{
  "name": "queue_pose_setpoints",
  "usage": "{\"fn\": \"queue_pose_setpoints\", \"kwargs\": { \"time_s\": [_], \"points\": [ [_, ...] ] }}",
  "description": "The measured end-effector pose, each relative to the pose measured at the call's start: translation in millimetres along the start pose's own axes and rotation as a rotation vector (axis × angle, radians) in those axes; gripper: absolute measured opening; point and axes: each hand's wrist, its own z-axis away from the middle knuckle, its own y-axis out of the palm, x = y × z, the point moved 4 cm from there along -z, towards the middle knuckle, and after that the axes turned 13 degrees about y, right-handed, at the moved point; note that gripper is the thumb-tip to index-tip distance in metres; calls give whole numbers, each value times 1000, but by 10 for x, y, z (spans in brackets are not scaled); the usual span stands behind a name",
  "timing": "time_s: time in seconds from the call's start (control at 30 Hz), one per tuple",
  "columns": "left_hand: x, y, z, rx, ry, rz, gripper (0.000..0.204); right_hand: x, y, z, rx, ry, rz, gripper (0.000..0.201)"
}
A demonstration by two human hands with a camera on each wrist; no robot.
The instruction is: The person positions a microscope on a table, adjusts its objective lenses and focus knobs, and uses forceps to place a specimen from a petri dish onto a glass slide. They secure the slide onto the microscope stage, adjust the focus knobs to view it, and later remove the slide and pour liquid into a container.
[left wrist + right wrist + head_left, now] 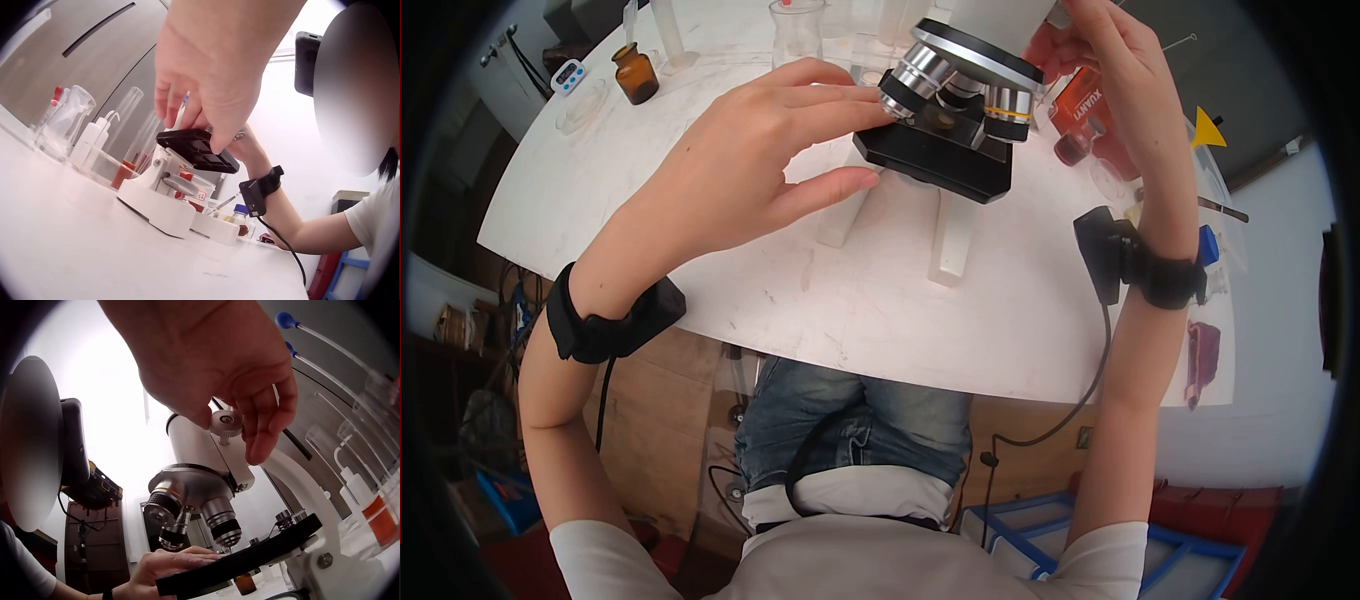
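A white microscope stands on the table, with silver and black objective lenses over its black stage. My left hand reaches in from the left, fingers extended onto the stage's left side. Its thumb points toward the stage's front edge in the head view. Up beside the microscope tube is my right hand. In the right wrist view its thumb and fingers pinch a round metal focus knob. The two pale feet of the microscope base show below the stage.
Left of the microscope are a brown glass bottle, a small timer and a glass beaker. A red box and a yellow funnel lie to the right. Behind stands a white wash bottle. The table's curved edge faces my lap.
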Motion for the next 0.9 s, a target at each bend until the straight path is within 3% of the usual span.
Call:
{"fn": "queue_pose_setpoints", "kwargs": {
  "time_s": [0.37,0.47,0.53,0.57,0.6,0.67,0.7,0.87,0.9],
  "points": [
    [-20,18,9,54,10,18,41,-43,14,14,-21,-19,18,42],
    [-32,6,2,53,-19,41,41,-145,-35,56,-17,49,25,42],
    [-58,-11,0,-34,34,-58,35,-284,-12,187,1,6,71,48],
    [-55,-6,-7,-33,38,-56,35,-274,31,302,17,121,95,50],
    [-53,-3,-13,-37,39,-63,34,-267,41,373,14,126,96,50],
    [-49,18,-25,-41,43,-62,34,-404,153,508,256,382,203,50],
    [-25,41,-37,7,21,-17,37,-429,191,553,287,413,148,47],
    [24,65,-78,72,11,42,42,-482,243,603,203,385,53,34],
    [26,71,-76,104,-4,39,42,-411,228,613,58,177,150,27]
  ]
}}
